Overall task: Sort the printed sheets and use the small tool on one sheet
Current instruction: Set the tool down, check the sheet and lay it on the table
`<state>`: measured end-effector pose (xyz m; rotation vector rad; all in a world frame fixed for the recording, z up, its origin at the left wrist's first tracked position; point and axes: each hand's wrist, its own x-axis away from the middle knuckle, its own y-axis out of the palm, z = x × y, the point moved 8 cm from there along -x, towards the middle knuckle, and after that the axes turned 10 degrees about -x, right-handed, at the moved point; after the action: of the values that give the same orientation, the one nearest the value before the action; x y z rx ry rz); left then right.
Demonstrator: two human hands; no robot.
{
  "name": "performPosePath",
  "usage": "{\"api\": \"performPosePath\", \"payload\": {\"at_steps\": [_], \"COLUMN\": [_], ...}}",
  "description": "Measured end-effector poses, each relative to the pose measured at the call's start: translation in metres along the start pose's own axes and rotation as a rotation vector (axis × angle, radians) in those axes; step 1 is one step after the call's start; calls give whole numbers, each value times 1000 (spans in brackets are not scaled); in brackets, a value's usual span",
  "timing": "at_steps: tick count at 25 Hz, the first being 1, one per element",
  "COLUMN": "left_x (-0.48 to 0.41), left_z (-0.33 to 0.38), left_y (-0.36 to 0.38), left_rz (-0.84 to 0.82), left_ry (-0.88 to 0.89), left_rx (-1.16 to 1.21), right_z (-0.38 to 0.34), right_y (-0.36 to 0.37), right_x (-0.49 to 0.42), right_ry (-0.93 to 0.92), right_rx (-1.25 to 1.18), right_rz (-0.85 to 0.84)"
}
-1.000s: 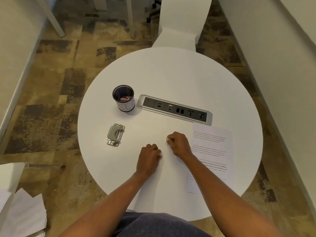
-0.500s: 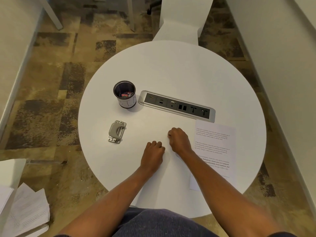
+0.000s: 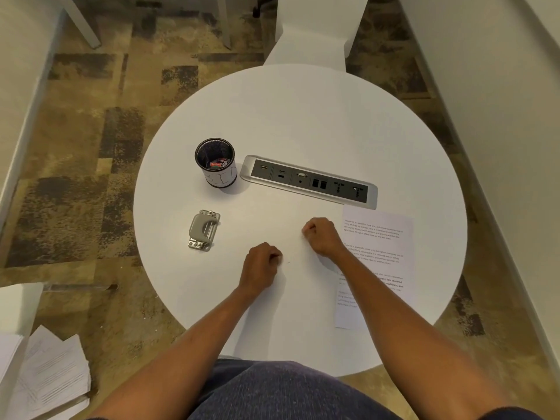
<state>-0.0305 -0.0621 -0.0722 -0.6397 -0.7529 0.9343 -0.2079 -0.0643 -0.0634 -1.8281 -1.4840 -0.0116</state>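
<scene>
A printed sheet (image 3: 380, 237) lies flat at the right of the round white table (image 3: 303, 116), partly under my right forearm. A small grey hole punch (image 3: 203, 230) sits on the left side of the table, apart from both hands. My left hand (image 3: 261, 263) rests on the table as a closed fist, holding nothing I can see. My right hand (image 3: 321, 236) is also curled into a fist just left of the sheet, with nothing visible in it.
A black mesh cup (image 3: 216, 166) with small items stands behind the punch. A silver socket strip (image 3: 309, 181) is set into the table's middle. A white chair (image 3: 315, 28) stands at the far side. Loose printed sheets (image 3: 48, 377) lie on the floor at lower left.
Both fists stay on the table in about the same spots. The camera has tilted slightly, so the table sits a little lower in view.
</scene>
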Motion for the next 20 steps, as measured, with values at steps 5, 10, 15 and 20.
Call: {"api": "performPosePath", "payload": {"at_steps": [5,10,15,20], "left_x": [3,1,2,16], "left_z": [3,31,45,64], "left_y": [6,11,9,15], "left_rz": [-50,-86,-52,0], "left_ry": [40,274,411,581], "left_rx": [-26,-309,-500,-830], "right_z": [15,24,36,41], "right_y": [-38,-50,-57,-61], "right_x": [22,42,54,60], "right_ry": [61,58,78,89], "right_rx": [-372,-437,-427,-410], "right_rz": [71,104,122,147]}}
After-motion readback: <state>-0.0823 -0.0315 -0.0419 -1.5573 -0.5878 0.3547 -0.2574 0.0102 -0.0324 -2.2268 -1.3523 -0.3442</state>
